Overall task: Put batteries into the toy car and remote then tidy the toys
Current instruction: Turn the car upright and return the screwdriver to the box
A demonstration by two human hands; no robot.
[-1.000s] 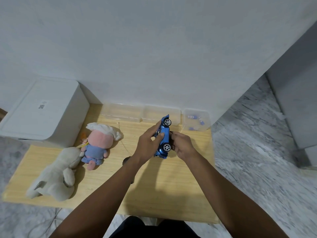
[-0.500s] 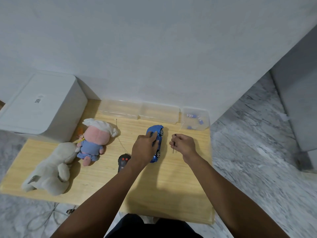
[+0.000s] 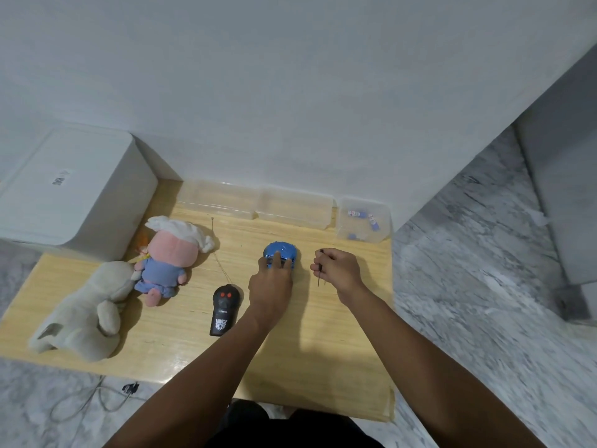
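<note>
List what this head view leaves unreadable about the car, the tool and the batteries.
- Toy car: underside and battery hatch face the table; left hand covers its rear.
- Thin tool in right hand: tip too small to identify.
- Batteries in clear container: labels too small; count uncertain.

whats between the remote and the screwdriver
Head view: the blue car under the left hand lies between the remote and the screwdriver.
</note>
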